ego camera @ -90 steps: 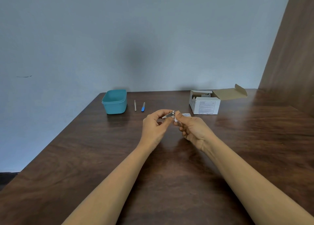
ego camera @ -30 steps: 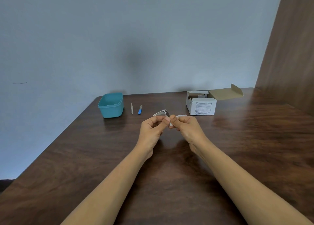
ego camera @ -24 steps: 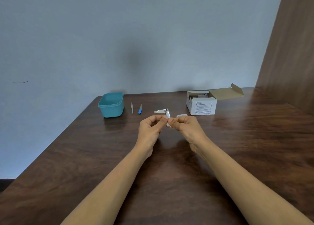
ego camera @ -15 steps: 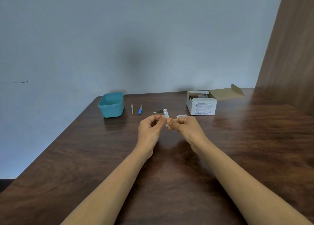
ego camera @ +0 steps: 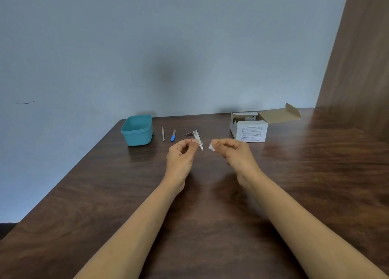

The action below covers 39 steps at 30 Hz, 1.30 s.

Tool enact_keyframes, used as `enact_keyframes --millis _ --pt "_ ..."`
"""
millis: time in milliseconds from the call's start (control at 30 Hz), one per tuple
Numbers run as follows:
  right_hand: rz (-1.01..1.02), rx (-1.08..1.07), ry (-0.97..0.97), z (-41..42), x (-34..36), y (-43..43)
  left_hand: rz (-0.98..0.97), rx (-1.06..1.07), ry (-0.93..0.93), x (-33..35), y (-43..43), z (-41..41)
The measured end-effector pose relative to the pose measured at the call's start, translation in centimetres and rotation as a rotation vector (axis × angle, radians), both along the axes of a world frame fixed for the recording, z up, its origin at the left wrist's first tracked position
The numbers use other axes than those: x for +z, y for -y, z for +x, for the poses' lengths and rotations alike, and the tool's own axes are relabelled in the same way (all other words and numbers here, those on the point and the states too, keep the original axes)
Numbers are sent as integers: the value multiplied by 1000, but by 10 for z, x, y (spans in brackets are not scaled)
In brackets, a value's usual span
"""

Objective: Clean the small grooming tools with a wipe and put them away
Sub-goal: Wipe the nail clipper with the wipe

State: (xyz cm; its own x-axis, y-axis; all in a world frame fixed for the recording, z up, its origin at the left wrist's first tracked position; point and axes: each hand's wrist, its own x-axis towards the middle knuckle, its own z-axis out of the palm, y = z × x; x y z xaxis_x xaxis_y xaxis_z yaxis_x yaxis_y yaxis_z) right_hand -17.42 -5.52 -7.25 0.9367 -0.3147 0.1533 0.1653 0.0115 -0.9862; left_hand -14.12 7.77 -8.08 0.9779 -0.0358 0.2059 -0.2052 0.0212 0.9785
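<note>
My left hand (ego camera: 182, 155) pinches a small silver nail clipper (ego camera: 197, 139) above the dark wooden table (ego camera: 315, 173), its lever swung out to the left. A short gap to the right, my right hand (ego camera: 232, 153) is closed on a crumpled white wipe (ego camera: 211, 147). A thin metal tool (ego camera: 163, 134) and a blue-handled tool (ego camera: 173, 135) lie side by side on the table beyond my left hand. Left of them stands an open teal container (ego camera: 137, 129).
An open white cardboard box (ego camera: 249, 128) with its flap folded back stands at the far right of the table, near the wall. A brown wooden panel (ego camera: 362, 68) rises along the right side. The table's left edge runs diagonally toward me.
My hands were together with the wipe against the clipper; now they have drawn apart, the right hand carrying the wipe to the right. The clipper's lever stays swung out.
</note>
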Motion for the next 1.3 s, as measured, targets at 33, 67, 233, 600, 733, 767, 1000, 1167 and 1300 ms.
enact_keyframes --millis 33,67,233,600,733,767,1000,1167,1300 --pt "58 -9 -1 0 2 1 33 -5 4 0 -1 0" --pt "100 -11 -4 0 4 2 55 -19 3 -1 -1 0" --pt "112 -26 21 -1 6 2 82 -116 5 0 1 -5" --pt "70 -52 33 -2 7 1 21 -190 -9 1 3 -11" --pt "54 -39 18 -3 7 1 10 -201 -3 1 2 -11" --pt "51 -36 14 -3 7 1 5 -204 -1 1 2 -11" --pt "22 -40 -21 -5 8 0 5 -218 20 0 1 -11" --pt "26 -28 -30 -4 9 2 31 -201 31 1 1 -10" --pt "54 -40 -19 -3 8 4 63 -186 61 2 1 -11"
